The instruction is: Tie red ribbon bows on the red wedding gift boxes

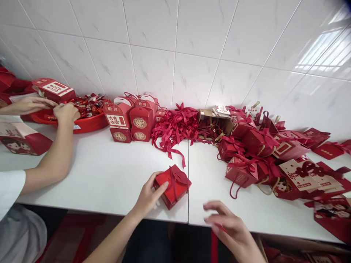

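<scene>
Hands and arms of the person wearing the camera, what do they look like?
The left hand and right hand are ungloved, with no rings visible, though the right fingers blur. The left forearm is bare, showing no sleeve, watch or bracelet; the right is cut off near the wrist.

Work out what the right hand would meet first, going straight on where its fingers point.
Probably the small red cardboard box with dark-red cord, held in the left hand; depth is unclear, so the right hand might pass above it.
</scene>
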The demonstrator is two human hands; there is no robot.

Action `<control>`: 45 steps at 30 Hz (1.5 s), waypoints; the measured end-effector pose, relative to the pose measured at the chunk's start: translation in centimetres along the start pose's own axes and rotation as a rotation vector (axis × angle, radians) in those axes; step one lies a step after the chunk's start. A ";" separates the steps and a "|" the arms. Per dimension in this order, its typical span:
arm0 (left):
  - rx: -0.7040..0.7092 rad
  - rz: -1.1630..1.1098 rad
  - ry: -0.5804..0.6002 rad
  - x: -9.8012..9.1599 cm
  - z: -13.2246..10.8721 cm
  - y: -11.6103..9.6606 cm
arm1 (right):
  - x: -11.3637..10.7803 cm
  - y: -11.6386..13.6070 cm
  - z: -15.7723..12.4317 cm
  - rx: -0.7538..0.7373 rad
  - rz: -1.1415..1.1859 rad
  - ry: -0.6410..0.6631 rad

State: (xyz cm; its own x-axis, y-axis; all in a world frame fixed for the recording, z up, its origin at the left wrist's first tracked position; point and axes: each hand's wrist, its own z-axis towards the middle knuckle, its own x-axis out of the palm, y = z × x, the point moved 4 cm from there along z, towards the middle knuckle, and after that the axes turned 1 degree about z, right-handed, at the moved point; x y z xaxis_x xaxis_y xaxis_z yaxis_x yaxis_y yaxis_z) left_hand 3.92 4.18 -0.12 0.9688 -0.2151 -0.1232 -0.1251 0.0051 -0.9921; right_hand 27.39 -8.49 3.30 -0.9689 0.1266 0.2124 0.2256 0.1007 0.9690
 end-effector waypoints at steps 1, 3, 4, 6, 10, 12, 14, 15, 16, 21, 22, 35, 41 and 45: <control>0.002 0.028 0.016 0.9 -0.8 0.0 | 0.8 -0.1 1.0 -0.097 -0.135 0.025; 0.056 0.096 -0.015 1.7 -1.7 0.0 | 2.0 -0.6 2.7 -0.203 -0.276 0.036; 0.126 0.125 -0.059 1.7 -1.9 -0.1 | 2.4 -0.9 3.3 -0.235 -0.313 0.024; 0.348 0.173 -0.137 1.1 -2.1 -0.4 | 2.8 -1.4 3.9 -0.274 -0.358 -0.019; 0.647 0.350 -0.047 -0.1 -2.4 -0.8 | 2.4 -1.3 3.6 -0.373 -0.401 -0.089; 0.597 0.388 0.002 -0.7 -1.8 -0.7 | 2.2 -0.6 3.0 -0.426 -0.392 -0.024; 0.465 0.329 -0.039 -1.3 -0.7 -0.6 | 2.1 0.2 2.3 -0.438 -0.428 0.116; 0.380 0.292 -0.104 -1.7 0.1 -0.6 | 2.1 0.5 1.9 -0.416 -0.469 0.203; 0.296 0.264 -0.187 -2.0 0.7 -0.6 | 2.0 0.7 1.5 -0.377 -0.514 0.284; 0.206 0.272 -0.464 -2.2 1.2 -2.8 | -0.6 0.8 0.2 -0.198 -0.447 0.332; 0.235 0.297 -0.409 -1.7 0.6 -3.4 | -1.3 0.8 0.2 -0.192 -0.368 0.308; 0.340 0.590 0.322 3.5 -1.3 -4.2 | 1.7 1.7 4.0 0.092 0.090 0.364; 0.360 0.565 0.344 3.9 -0.6 -4.8 | 3.2 -1.2 5.7 0.269 0.109 0.529; 0.349 0.515 0.320 4.3 -0.4 -4.8 | 3.3 -2.0 6.3 0.334 0.243 0.584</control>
State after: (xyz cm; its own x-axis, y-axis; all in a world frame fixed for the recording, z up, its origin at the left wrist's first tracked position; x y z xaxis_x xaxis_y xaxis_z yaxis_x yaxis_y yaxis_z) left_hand 8.59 2.84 4.17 0.6872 -0.3779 -0.6204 -0.4233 0.4858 -0.7647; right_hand 24.36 -2.05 1.24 -0.7624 -0.3559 0.5405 0.3701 0.4454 0.8152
